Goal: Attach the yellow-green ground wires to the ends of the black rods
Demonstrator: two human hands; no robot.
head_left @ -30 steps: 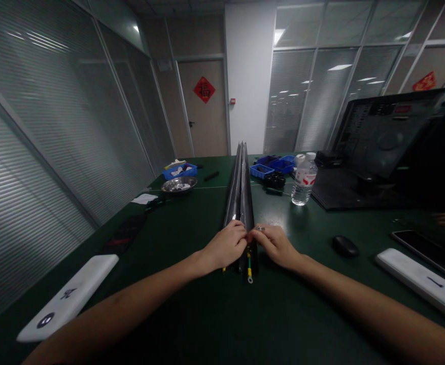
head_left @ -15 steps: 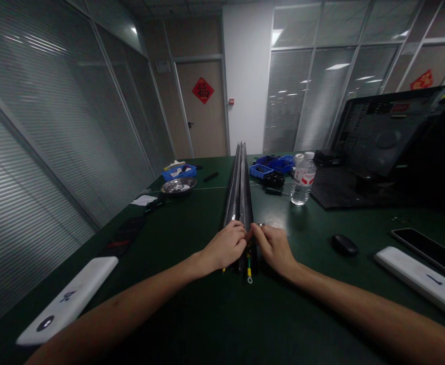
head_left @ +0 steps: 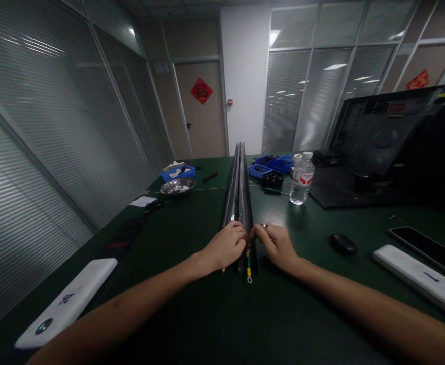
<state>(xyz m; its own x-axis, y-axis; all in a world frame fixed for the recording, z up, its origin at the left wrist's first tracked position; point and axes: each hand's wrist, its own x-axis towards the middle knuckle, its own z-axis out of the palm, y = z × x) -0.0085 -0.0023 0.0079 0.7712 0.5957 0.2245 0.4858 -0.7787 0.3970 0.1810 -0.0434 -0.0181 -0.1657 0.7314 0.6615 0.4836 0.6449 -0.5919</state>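
Note:
Two long dark channel-like rails (head_left: 239, 187) lie side by side, running away from me along the table. Over their near end, my left hand (head_left: 226, 246) is closed, its fingers curled across the rails. My right hand (head_left: 279, 247) is just right of them, closed, with thumb and fingertips pinched near the rail's edge. A small shiny metal bit shows at its knuckles; what the fingertips grip is hidden. Between the hands, a green-and-yellow wire with a ring terminal (head_left: 249, 271) sticks out of the near end. Another yellow tip shows under my left wrist.
On the right are a water bottle (head_left: 301, 180), a black screwdriver (head_left: 273, 191), blue bins (head_left: 259, 171), a mouse (head_left: 343, 244), a phone and a monitor (head_left: 389, 137). On the left are a metal bowl (head_left: 177, 186), a blue tray (head_left: 178, 173) and a white device (head_left: 68, 301).
My right hand has shifted very slightly, and the shiny metal bit at its knuckles shows more clearly. My left hand and the rails stay in place.

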